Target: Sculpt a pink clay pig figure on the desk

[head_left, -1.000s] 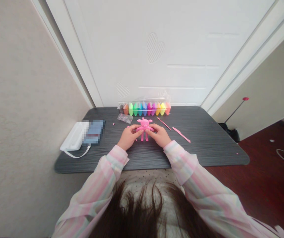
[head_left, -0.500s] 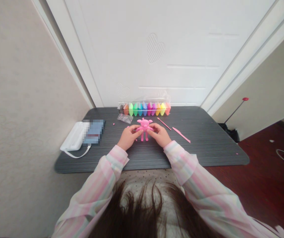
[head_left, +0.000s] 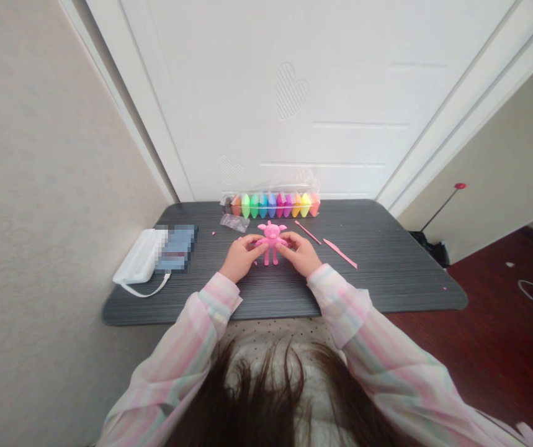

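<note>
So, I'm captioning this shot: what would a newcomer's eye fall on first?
Probably the pink figure, held between the left hand and right hand at the dark table. Next, the row of brightly coloured pieces beyond it, along the table's far edge.

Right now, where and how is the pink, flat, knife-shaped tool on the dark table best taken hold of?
The pink, knife-shaped tool is probably best pinched at its slim end, the right hand coming down from the near side: it lies flat and slanting, slim end near and right, broader part farther off.
</note>
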A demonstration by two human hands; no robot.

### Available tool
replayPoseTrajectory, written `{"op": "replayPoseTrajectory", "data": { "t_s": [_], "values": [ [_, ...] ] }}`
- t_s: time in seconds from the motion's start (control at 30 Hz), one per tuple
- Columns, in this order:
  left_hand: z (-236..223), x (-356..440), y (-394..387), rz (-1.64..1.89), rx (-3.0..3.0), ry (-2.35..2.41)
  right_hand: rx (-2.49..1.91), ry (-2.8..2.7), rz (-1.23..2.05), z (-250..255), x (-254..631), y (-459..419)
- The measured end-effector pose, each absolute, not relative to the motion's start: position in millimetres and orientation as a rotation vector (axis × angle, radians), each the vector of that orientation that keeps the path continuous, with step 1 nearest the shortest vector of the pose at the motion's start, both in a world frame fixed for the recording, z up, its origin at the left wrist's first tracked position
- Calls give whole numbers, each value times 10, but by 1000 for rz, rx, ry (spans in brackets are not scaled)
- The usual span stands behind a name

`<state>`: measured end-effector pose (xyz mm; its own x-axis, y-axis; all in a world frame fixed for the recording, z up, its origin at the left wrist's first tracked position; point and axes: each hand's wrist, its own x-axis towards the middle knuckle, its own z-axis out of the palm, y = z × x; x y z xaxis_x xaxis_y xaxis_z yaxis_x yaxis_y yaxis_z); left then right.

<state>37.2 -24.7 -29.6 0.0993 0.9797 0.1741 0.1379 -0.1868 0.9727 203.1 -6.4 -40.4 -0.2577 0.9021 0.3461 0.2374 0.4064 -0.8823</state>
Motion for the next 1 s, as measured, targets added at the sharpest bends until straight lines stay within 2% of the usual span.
{"op": "replayPoseTrajectory", "data": {
  "t_s": [1.0],
  "values": [
    [-287, 379, -228, 1254, 1510, 1146, -946, -1713, 880, -386, 2031, -64]
  ]
}}
